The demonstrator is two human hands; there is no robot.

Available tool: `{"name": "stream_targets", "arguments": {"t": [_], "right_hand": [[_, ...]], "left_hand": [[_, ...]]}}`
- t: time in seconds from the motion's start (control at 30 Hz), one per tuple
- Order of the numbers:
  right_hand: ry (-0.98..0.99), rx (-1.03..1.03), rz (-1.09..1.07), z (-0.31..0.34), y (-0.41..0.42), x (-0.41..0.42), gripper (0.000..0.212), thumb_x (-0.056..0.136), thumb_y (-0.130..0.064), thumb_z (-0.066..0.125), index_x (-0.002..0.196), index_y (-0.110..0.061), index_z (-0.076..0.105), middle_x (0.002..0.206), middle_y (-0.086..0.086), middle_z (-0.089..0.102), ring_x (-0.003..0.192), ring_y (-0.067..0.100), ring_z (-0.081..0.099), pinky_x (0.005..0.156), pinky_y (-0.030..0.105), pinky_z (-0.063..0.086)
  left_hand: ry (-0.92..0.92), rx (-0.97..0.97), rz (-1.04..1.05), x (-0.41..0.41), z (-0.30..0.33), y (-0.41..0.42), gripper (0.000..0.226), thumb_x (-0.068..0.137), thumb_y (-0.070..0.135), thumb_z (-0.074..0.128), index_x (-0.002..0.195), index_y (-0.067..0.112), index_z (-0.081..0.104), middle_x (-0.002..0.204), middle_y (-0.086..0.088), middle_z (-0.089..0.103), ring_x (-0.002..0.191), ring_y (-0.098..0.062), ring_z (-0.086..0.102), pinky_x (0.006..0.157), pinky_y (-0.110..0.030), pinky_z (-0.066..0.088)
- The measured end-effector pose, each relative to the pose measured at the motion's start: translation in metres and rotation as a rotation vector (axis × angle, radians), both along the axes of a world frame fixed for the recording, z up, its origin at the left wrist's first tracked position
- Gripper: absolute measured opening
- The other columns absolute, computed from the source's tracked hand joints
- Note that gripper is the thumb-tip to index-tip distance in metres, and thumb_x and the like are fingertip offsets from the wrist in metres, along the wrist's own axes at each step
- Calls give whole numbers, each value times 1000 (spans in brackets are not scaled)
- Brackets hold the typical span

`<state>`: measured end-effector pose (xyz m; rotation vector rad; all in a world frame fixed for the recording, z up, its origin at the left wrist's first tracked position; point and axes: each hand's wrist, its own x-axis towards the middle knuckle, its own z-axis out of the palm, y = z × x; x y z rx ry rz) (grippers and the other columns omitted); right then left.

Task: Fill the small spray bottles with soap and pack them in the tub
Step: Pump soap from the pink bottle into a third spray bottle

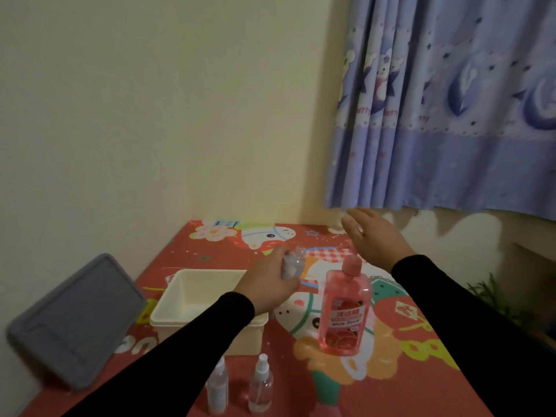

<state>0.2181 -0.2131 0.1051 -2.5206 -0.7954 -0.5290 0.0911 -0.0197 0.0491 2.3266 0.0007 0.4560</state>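
The cream rectangular plastic tub [192,299] could be missed, or the tall pink soap bottle [344,311] toppled, if the spread, empty right hand [373,236] sweeps low. A small clear spray bottle [293,263] is gripped in the left hand [270,284], neck protruding above the fist, between tub and soap.
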Motion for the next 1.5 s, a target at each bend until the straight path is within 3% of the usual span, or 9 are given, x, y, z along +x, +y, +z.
{"name": "stream_targets", "arguments": {"t": [0.17,0.33,0.5,0.6,0.77,0.93,1.03,1.2,1.5], "right_hand": [[147,67,-45,7,2,23,34,102,-33,33,73,-26,47,97,11,59,92,25,50,77,30,32],[244,43,-79,11,9,37,43,102,-42,25,77,-17,50,95,14,62,98,33,59,84,36,41],[375,-67,-84,8,19,35,51,105,-36,18,128,-4,51,130,20,56,123,36,50,100,39,36],[399,-102,-67,5,21,35,49,106,-28,16,135,-2,45,138,25,50,126,37,48,103,41,37],[424,-41,-80,-1,23,41,35,103,-8,24,129,2,44,136,22,51,121,33,51,97,36,39],[464,16,-68,-8,22,46,35,103,-13,27,134,-4,41,126,22,57,112,35,56,96,40,43],[452,-44,-43,-9,21,48,38,105,-33,24,112,-10,55,112,15,61,105,29,57,97,37,39],[446,-83,-68,-16,24,52,38,104,-20,26,135,-6,44,132,20,56,119,33,53,102,41,40],[476,-189,-60,-20,28,44,41,105,-22,25,132,-5,50,136,16,54,122,32,52,103,39,39]], "left_hand": [[68,90,1,30,-3,-16,33,84,28,63,107,22,40,89,1,57,71,-13,53,54,-26,35],[99,199,-24,48,2,-27,31,88,26,60,109,22,38,91,0,55,78,-22,53,61,-30,37],[83,250,-49,56,10,-37,39,89,26,58,122,21,40,103,-1,57,84,-22,52,67,-31,40],[55,241,-52,60,11,-37,42,87,25,59,126,23,41,112,-3,57,91,-22,52,72,-33,42],[28,237,-80,66,9,-37,50,87,31,56,135,28,39,124,-3,51,109,-24,51,88,-35,44],[56,273,-107,69,9,-35,55,92,36,51,143,29,32,135,-4,45,121,-25,46,97,-37,41],[65,317,-114,67,10,-34,54,95,37,48,145,29,29,137,-5,43,125,-25,44,96,-35,39],[87,414,-137,66,14,-32,58,99,40,43,152,27,21,147,-6,38,134,-25,37,104,-36,34],[175,438,-151,61,13,-32,59,101,41,41,153,24,18,156,-4,29,142,-22,28,110,-34,27]]}}
